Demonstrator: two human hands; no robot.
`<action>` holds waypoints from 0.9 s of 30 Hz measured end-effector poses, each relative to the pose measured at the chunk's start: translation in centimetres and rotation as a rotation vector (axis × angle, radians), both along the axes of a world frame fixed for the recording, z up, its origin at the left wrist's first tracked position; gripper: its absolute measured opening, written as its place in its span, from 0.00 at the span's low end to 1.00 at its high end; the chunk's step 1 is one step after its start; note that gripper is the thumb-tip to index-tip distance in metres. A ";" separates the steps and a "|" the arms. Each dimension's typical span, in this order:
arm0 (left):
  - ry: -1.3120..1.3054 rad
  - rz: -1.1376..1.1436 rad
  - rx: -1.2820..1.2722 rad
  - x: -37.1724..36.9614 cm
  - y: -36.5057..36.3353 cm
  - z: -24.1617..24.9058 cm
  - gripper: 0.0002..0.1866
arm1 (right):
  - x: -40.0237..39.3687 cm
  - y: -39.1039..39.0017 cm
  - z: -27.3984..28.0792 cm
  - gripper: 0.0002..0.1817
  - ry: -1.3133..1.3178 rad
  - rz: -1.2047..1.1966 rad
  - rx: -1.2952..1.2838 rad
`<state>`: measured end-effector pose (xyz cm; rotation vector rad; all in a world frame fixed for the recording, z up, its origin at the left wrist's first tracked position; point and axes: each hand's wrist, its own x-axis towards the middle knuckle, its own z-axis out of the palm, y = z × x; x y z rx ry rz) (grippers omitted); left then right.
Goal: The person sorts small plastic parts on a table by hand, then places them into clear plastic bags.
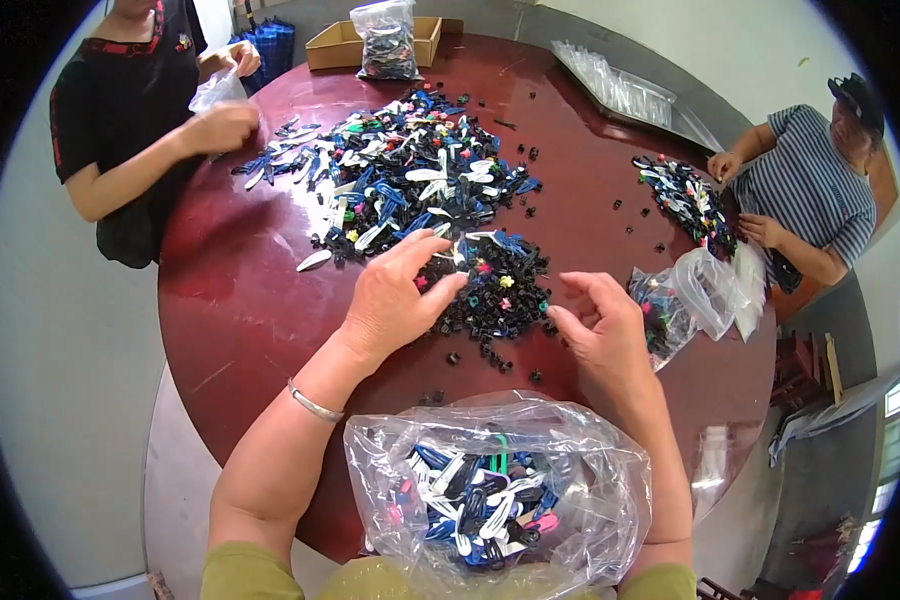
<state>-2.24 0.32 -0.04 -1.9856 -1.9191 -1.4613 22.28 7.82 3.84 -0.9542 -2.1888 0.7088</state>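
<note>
My left hand (395,295) reaches over the left side of a heap of small black hair claw clips (495,310), its thumb and fingers apart. A whitish piece shows by its fingertips; I cannot make out whether they touch it. At the heap's right edge is my right hand (610,325), fingers curved and apart, the thumb close to a small teal clip (544,307). Nearest me, an open clear plastic bag (590,470) between my forearms holds white, blue, black and pink snap hair clips (480,505).
A larger pile of mixed hair clips (410,170) lies beyond, on the round red table (240,330). Co-workers sit at left and right, the right one by a smaller clip pile (685,200). A partly filled bag (660,315), cardboard box (335,50) and tray (615,85) stand around.
</note>
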 end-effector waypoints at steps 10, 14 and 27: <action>0.252 0.128 -0.396 -1.1 -1.8 1.9 0.14 | 1.0 -0.8 0.9 0.22 -0.287 0.145 -0.137; 0.288 0.187 -0.380 -0.8 -1.2 1.5 0.15 | 1.0 -1.4 2.1 0.19 -0.008 0.063 -0.237; 0.354 0.210 -0.396 -0.5 -0.9 0.9 0.19 | 6.2 -10.1 12.8 0.50 -0.327 0.689 0.042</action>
